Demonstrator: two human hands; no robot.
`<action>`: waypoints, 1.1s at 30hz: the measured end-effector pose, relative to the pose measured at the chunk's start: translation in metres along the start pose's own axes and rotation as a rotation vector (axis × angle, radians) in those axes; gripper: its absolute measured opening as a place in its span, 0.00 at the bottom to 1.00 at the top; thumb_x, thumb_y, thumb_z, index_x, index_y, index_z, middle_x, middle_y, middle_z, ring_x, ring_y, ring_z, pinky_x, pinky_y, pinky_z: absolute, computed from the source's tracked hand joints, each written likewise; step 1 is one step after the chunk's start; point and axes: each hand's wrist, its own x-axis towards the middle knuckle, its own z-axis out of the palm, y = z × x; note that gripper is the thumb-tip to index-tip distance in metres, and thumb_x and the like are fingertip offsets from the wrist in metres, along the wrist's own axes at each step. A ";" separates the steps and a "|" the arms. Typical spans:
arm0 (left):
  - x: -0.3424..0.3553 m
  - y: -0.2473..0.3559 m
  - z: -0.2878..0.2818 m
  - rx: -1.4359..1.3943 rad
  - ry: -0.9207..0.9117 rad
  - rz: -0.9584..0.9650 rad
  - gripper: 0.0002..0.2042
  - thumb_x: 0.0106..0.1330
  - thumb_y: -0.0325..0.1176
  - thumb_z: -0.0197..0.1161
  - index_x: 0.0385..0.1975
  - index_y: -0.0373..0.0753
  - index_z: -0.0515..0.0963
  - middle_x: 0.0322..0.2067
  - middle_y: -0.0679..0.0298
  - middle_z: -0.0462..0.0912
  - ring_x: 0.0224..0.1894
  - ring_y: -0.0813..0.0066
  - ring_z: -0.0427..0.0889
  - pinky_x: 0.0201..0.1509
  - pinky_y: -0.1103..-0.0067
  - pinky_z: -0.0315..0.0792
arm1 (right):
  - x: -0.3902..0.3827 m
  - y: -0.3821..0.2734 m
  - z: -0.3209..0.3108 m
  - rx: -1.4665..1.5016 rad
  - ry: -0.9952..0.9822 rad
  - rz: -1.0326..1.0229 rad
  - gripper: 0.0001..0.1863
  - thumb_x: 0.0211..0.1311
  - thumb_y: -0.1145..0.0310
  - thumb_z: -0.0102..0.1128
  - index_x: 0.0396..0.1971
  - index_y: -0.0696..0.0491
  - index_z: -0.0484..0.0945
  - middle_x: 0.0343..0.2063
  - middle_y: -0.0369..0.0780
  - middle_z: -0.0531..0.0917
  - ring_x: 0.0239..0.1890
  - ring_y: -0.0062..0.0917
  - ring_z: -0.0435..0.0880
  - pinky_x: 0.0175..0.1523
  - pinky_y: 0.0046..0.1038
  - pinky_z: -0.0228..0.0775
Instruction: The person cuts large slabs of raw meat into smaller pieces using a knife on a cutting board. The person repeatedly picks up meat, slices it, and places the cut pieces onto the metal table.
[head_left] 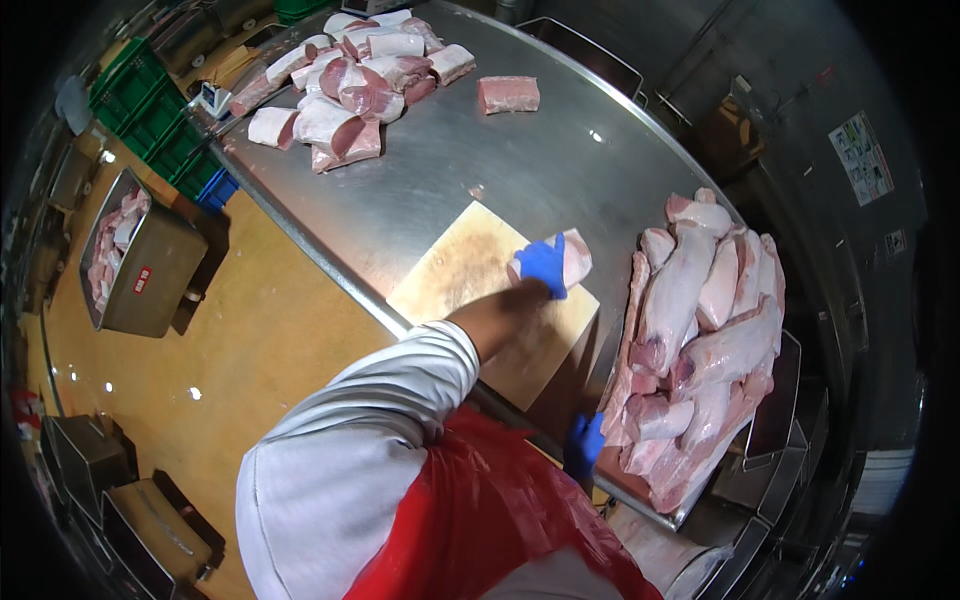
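My left hand (543, 268), in a blue glove, is closed over a short chunk of pork loin (577, 259) on the cutting board (450, 262). The chunk's pink, fat-edged end shows beyond the fingers. By the table's near edge, beside a big heap of whole pork loins (690, 310), my right hand (585, 443) is also gloved in blue. Shadow and the table edge hide its fingers, so I cannot see whether it holds anything. White sleeve and red apron cover the lower part of the picture.
Cut loin pieces (345, 95) lie piled at the far left of the steel table (430, 170), with a single piece (508, 95) apart from them. A metal tub of meat (150, 270) stands on the floor at left, near green crates (150, 110). Steel bins (775, 400) flank the right side.
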 end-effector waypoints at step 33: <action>-0.026 0.292 0.059 -0.339 -0.171 -0.121 0.69 0.43 0.59 0.78 0.74 0.32 0.32 0.66 0.27 0.55 0.69 0.39 0.63 0.69 0.60 0.65 | -0.126 -0.014 -0.119 0.491 -0.195 1.076 0.08 0.71 0.65 0.54 0.36 0.54 0.70 0.16 0.42 0.77 0.17 0.40 0.78 0.22 0.39 0.68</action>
